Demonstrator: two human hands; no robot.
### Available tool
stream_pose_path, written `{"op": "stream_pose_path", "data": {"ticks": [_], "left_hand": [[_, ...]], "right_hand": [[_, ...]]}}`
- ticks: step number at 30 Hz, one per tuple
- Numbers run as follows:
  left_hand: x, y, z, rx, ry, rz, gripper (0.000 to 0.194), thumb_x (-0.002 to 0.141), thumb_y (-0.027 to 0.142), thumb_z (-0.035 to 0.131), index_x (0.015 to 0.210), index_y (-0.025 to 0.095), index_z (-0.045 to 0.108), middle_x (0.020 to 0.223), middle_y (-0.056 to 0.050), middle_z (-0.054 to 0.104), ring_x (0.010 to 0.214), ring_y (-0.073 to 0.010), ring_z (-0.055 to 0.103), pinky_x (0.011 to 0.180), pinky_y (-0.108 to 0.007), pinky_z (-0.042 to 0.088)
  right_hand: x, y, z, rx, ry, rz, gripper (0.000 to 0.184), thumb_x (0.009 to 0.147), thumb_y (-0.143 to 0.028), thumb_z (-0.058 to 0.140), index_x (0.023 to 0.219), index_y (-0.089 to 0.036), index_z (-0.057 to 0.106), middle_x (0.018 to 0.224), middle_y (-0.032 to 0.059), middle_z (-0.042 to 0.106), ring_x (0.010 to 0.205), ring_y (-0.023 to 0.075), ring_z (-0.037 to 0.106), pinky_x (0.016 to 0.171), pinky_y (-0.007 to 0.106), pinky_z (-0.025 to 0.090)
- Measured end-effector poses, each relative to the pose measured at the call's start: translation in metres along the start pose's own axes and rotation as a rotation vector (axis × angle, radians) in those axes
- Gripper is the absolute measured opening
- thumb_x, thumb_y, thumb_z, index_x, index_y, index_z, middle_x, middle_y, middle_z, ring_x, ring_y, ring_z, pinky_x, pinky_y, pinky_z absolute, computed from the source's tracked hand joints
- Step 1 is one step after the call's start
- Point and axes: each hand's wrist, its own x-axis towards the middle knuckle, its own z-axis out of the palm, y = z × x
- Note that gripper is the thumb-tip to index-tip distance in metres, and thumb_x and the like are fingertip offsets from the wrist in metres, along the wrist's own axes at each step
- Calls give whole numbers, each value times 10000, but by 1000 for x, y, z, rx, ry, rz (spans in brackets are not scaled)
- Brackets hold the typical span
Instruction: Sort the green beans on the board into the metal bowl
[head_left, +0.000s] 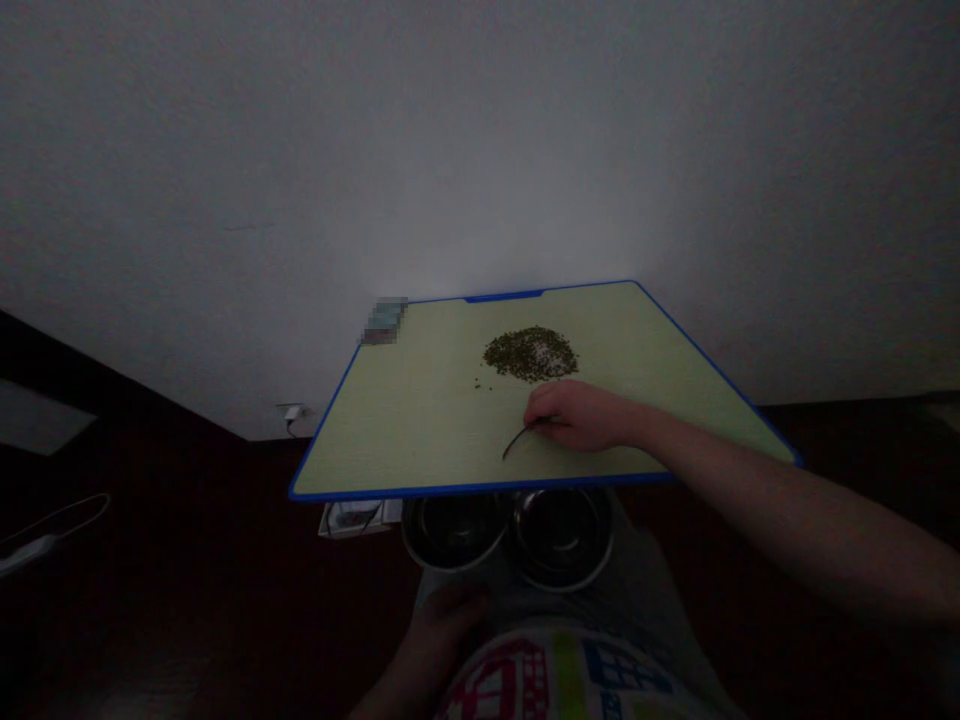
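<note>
A green cutting board with a blue rim (pixel 390 425) lies tilted in the view, and a heap of small green mung beans (pixel 531 353) sits near its far side. Whitish grains show in the middle of the heap, and a few stray beans (pixel 478 382) lie to its left. My right hand (pixel 574 415) rests on the board just below the heap, pinching a thin dark pick (pixel 519 441) whose tip points down-left. My left hand (pixel 446 630) lies dim on my lap below the board, with nothing visible in it.
Two steel bowls (pixel 454 530) (pixel 562 537) stand side by side just past the board's near edge, over my lap. A blurred object (pixel 385 320) sits at the board's far left corner. A plugged wall socket (pixel 292 412), papers (pixel 352 518) and a pale cable (pixel 52 525) lie beyond.
</note>
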Motion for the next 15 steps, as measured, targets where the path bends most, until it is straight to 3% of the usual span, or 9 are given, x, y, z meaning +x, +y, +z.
{"op": "stream_pose_path", "data": {"ticks": [3,9,12,15], "left_hand": [[18,8,19,48,-10,21,254,583,396,811,701,177,757,723,-67,760,789,-287,674,738,-385,482],[33,13,40,66,-40,40,179,669,338,747,823,250,771,890,-52,799,898,-305,680,787,-409,487],[38,13,48,72,-36,32,66,685,313,752,711,253,756,777,-48,783,865,-308,671,793,-417,470],[45,8,57,14,-30,12,124,695,330,758,618,241,719,547,-35,687,687,-291,641,714,-429,457]], "right_hand": [[-1,0,0,1,0,-4,198,834,-88,556,920,-144,725,876,90,701,840,198,631,786,323,479],[-3,-1,0,-12,-2,4,198,830,-81,559,922,-140,723,868,90,697,833,196,624,782,318,476],[-3,-1,-1,-10,-4,12,199,831,-79,558,928,-132,723,878,95,698,834,196,624,785,319,477],[-2,-1,-1,-11,-4,14,198,832,-81,558,925,-136,724,875,95,699,832,196,624,785,320,479]]}}
